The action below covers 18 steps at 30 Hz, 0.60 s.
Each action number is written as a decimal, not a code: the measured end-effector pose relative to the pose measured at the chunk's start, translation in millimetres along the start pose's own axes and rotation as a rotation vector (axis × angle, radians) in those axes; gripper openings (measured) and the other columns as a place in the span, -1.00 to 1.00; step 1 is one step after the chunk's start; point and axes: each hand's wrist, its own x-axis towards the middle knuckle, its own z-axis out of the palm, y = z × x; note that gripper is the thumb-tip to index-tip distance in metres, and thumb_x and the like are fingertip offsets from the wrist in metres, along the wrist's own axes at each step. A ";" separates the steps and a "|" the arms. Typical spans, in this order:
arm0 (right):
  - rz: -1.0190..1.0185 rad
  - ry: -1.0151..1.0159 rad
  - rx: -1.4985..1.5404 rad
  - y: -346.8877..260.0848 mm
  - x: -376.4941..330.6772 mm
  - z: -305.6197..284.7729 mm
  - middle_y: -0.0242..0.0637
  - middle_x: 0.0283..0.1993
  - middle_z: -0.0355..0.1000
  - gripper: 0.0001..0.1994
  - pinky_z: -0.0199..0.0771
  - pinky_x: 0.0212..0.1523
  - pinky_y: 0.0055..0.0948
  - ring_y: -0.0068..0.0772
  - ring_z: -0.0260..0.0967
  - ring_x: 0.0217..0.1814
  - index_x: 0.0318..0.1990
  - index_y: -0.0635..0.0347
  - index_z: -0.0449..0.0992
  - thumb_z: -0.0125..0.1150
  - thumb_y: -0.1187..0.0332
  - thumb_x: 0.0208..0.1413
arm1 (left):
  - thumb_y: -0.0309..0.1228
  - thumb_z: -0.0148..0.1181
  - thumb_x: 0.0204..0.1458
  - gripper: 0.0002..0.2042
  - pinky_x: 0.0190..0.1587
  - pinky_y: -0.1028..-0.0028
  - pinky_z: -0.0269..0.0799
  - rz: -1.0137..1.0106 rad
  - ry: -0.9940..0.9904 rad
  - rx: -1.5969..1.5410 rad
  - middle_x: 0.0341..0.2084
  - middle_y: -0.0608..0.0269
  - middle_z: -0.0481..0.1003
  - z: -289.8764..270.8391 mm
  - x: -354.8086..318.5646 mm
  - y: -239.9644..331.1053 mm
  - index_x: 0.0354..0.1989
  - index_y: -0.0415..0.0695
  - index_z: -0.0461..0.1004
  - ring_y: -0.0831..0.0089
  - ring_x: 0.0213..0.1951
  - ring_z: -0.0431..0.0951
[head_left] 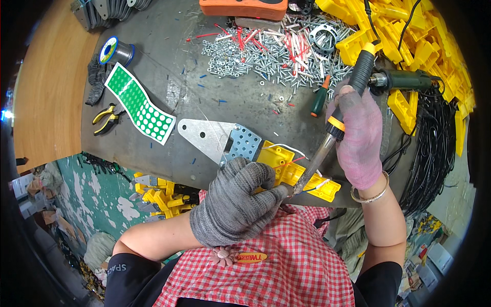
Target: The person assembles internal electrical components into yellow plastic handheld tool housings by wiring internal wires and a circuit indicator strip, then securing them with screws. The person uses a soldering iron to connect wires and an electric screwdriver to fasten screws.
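Observation:
My right hand [356, 134], in a pink and grey glove, is closed around the black and yellow handle of a soldering iron [323, 150]. The iron slants down to the left, its tip beside the fingertips of my left hand [239, 200]. That hand wears a grey knit glove, thumb and fingers pinched together; what they grip is hidden. Just beyond it lies an open yellow plastic housing [302, 176] with white, red and black wires. A metal plate [207, 137] with a perforated blue-grey block [243, 144] adjoins the housing. A thin wire crosses the plate toward my left hand.
Bolts and nuts [276, 53] are heaped at the back, below an orange case [243, 8]. Yellow housings [409, 36] and black cables [429, 148] fill the right. Nearby are a screwdriver [320, 97], a power driver [406, 81], a wire spool [123, 52], a green sticker sheet [140, 105] and pliers [106, 121].

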 end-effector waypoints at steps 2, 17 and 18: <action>0.014 -0.019 0.023 1.5 0.3 -0.2 -0.20 -0.36 0.35 -0.91 0.35 -0.45 -0.40 -0.34 0.33 -0.43 -0.22 0.27 0.38 -0.04 0.49 0.34 | -0.49 0.48 -0.23 -0.69 -0.35 0.26 0.25 -0.002 0.014 -0.007 -0.41 0.28 0.41 0.4 -0.6 -0.9 -0.21 -0.05 0.69 0.24 -0.38 0.44; 0.033 0.207 -0.144 10.1 10.9 -25.2 -0.41 -0.49 0.26 -0.77 0.24 -0.51 -0.57 -0.60 0.25 -0.52 -0.26 0.21 0.40 -0.02 0.25 0.38 | -0.35 0.39 -0.20 -0.58 -0.33 0.33 0.35 0.116 -0.021 -0.005 -0.34 0.11 0.52 -37.0 29.5 -18.2 -0.11 -0.27 0.63 0.26 -0.36 0.47; -0.011 0.327 -0.121 13.6 10.7 -23.2 -0.46 -0.50 0.22 -0.73 0.18 -0.53 -0.60 -0.66 0.18 -0.55 -0.28 0.17 0.38 -0.08 0.20 0.42 | -0.39 0.35 -0.17 -0.61 -0.29 0.30 0.38 0.167 -0.033 0.136 -0.33 0.10 0.52 -43.7 40.4 -28.5 -0.09 -0.26 0.63 0.22 -0.34 0.49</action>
